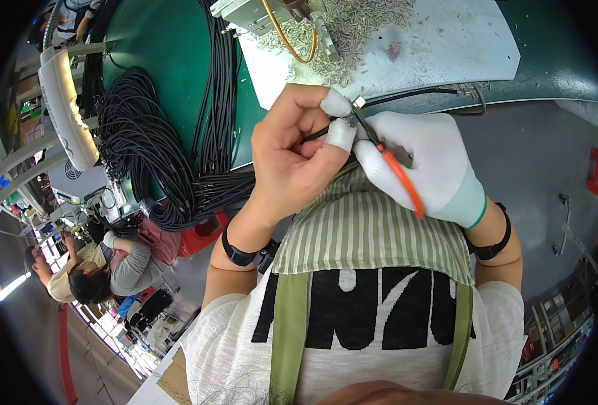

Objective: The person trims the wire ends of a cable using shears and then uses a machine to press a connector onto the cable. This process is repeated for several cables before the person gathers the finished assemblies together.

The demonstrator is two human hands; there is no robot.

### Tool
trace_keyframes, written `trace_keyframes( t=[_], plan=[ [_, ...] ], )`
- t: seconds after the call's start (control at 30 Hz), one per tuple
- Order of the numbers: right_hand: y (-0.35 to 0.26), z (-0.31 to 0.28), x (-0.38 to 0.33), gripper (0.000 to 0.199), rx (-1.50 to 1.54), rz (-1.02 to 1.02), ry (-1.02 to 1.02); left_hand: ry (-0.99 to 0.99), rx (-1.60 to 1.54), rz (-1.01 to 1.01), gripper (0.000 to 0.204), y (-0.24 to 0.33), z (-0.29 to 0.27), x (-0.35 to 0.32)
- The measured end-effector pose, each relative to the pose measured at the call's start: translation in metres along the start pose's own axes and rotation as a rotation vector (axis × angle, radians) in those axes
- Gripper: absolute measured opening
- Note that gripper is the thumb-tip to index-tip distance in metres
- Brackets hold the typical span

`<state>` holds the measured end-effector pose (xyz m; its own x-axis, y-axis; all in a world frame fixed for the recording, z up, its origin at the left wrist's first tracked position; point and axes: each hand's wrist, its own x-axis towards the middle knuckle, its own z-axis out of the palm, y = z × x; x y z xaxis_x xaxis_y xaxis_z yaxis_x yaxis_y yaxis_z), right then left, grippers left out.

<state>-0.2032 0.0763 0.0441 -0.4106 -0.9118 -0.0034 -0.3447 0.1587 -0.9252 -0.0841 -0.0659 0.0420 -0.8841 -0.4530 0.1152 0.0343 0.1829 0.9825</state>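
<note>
My left hand (289,152), with white covers on thumb and forefinger tips, pinches the end of a black cable (316,135). A tiny white piece (359,102) shows just beyond the fingertips; whether it belongs to the cable or the tool tip I cannot tell. In a white glove, my right hand (427,158) is closed around orange-handled pliers (401,179), perhaps cutters. Their dark jaws (363,123) reach to the left fingertips. Fingers hide most of the cable end. Another stretch of black cable (420,92) runs right along the table edge.
A white board (454,47) on the green table (164,40) bears a heap of small metallic pieces (339,40). A grey machine (255,15) stands behind. Black cable bundles (137,128) lie at left, beside a lit lamp (69,108). Other people (103,270) sit at lower left.
</note>
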Motion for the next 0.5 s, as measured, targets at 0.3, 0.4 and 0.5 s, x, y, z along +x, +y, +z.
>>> trace_keyframes(
  t=[0.3,0.4,0.5],
  plan=[
    [0.001,0.009,-0.005,0.011,-0.073,-0.055,0.111,0.110,0.060,-0.045,0.022,0.006,0.007,0.001],
    [0.000,0.014,-0.004,0.016,-0.041,-0.095,0.180,0.129,0.017,-0.113,0.022,0.013,0.012,0.004],
    [0.004,0.019,0.000,0.020,-0.107,-0.171,0.290,0.137,0.012,-0.143,0.023,0.013,0.010,0.004]
  ],
)
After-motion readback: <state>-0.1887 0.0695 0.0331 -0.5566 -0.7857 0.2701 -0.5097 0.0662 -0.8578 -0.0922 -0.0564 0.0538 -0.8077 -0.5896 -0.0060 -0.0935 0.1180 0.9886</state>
